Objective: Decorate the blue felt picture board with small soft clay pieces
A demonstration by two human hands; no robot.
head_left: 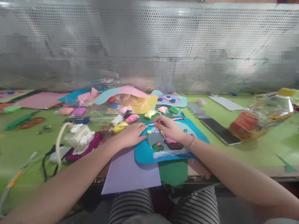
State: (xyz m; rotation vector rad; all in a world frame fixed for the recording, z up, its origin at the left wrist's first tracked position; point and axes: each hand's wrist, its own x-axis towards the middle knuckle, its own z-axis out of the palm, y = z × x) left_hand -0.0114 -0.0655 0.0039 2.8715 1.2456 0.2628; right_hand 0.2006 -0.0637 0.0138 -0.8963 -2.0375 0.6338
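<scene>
A blue foam sheet point(143, 155) with a grey picture panel lies in front of me. The panel carries clay shapes, among them a green piece point(157, 147) with a dark outline and a brown and pink shape point(172, 144). My right hand point(170, 127) rests over the panel, its fingers pinching a thin pink stick point(155, 130) that slants down to the surface. At the sheet's upper left edge, my left hand point(132, 134) lies flat with fingers stretched out, touching the sheet. A small pale yellow clay dot point(149, 132) sits near its fingertips.
Bagged clay in several colours, such as a yellow pack point(120, 127), lies behind my left hand. A power strip point(86, 151) with plugs stands left. A phone point(220, 131) and a plastic bottle point(261, 119) are right. A perforated metal panel point(149, 46) rises behind.
</scene>
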